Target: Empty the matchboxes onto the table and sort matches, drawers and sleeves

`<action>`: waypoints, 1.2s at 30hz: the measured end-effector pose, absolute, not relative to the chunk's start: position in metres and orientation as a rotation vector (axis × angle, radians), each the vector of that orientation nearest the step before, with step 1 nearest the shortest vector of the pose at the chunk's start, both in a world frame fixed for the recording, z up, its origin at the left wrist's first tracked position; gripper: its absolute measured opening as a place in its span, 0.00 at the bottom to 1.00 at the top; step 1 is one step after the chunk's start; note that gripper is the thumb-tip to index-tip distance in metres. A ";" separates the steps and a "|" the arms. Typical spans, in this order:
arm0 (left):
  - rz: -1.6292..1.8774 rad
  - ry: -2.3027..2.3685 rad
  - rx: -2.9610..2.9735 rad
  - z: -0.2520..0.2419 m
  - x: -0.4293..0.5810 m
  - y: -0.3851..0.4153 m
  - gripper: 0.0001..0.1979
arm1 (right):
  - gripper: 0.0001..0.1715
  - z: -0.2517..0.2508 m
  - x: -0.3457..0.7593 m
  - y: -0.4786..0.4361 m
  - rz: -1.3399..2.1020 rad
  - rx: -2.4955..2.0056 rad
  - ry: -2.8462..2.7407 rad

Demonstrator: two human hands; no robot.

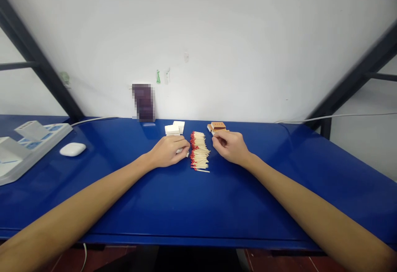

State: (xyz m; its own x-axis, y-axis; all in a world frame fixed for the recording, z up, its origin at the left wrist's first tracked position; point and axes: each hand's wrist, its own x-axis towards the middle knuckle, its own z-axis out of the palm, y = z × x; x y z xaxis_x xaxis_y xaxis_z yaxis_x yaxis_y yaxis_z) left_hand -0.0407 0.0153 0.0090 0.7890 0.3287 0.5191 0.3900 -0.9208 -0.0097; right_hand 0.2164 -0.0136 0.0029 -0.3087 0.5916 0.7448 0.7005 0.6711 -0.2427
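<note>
A long pile of red-headed matches (200,152) lies on the blue table between my two hands, heads toward the left. My left hand (170,151) is closed at the left side of the pile, its fingers curled around a small white matchbox tray (187,154) that is mostly hidden. Right of the matches, my right hand (231,146) has thumb and fingertips pinched together; whatever they hold is too small to tell. White box pieces (172,130) sit just behind my left hand. Brown matchbox sleeves (218,125) are stacked behind my right hand, which partly covers them.
A blurred dark purple upright object (144,102) leans on the white wall. On the left are a white earbud case (72,149) and a power strip (58,133) with plugged-in white adapters. Cables run along the table's back edge, and dark metal posts (356,69) slant at both sides.
</note>
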 end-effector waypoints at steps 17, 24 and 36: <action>-0.782 -0.564 -2.884 0.012 -0.046 0.010 0.10 | 0.07 0.022 0.207 -0.044 0.087 -0.996 -2.251; -1.012 -0.603 -2.990 0.013 -0.042 0.001 0.10 | 0.07 0.008 0.198 -0.048 0.269 -0.905 -2.192; -0.853 -0.472 -2.919 0.011 -0.040 -0.002 0.10 | 0.09 -0.004 0.200 -0.055 0.167 -0.845 -2.220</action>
